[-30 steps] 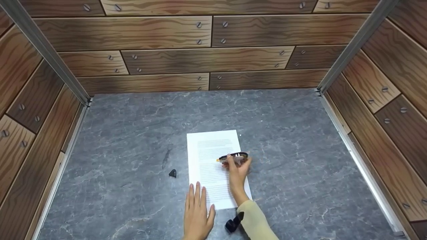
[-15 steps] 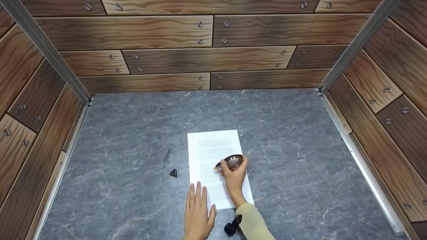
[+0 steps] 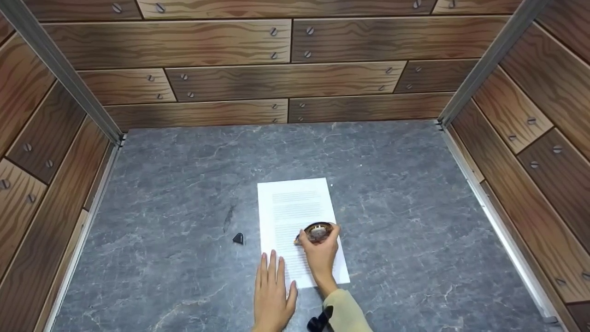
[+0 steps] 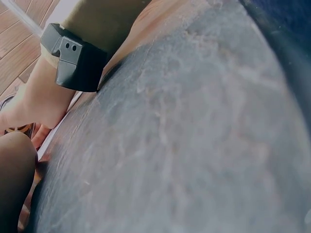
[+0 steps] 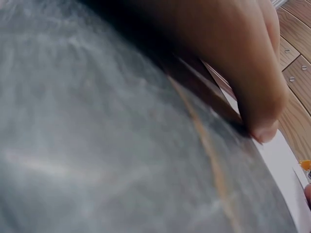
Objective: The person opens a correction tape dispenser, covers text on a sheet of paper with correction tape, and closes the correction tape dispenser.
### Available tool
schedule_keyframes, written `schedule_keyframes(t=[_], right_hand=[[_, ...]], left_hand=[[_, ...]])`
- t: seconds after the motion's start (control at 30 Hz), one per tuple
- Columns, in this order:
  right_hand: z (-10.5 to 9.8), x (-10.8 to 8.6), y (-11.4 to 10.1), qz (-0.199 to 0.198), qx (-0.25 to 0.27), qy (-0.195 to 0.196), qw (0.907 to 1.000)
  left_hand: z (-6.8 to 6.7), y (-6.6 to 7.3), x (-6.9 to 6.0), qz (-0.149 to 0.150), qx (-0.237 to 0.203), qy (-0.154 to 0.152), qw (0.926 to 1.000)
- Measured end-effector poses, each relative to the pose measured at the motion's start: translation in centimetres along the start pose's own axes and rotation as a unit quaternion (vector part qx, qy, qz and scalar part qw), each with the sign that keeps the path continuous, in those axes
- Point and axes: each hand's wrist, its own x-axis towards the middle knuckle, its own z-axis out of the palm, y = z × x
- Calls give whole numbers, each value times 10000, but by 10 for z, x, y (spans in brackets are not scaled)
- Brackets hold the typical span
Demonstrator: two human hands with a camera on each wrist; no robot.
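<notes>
Paper (image 3: 267,196) lies in the lower middle of the frame, printed side up on the grey table (image 3: 175,184). Right hand (image 3: 321,258) grasps what looks like a correction tape (image 3: 319,233), thumb and fingers pinching its rounded body over the right half of the sheet, orange tip aimed left. Whether the tip touches the print, cannot tell. Left hand (image 3: 273,295) grasps nothing: fingers straight, laid over the sheet's lower left edge.

Doing it well, my judgement: tip square to the line, light even pressure, one smooth stroke along a single row; left hand pressing flat so the sheet doesn't creep; fingers off fresh work.

Count: two hands, one sheet, one correction tape, one small black cap (image 3: 238,238), left of the paper, well apart from the tape.
</notes>
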Motion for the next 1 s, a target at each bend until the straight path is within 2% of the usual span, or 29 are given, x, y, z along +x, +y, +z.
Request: schedule_keyframes(t=[0.2,0.27,0.8,1.0], right_hand=[[6,2,34,-72,-99,-8,9999],[7,3,38,-145,-126,-9,9998],[9,2,41,-757,-471,40,9960],[9,1,40,-819,-457,3,9956]], left_hand=[[1,0,0,4,-25,90,10000],[1,-1,0,-14,-37,78,10000],[-1,0,2,-29,41,-93,9999],[0,0,2,-56,44,-127,9999]])
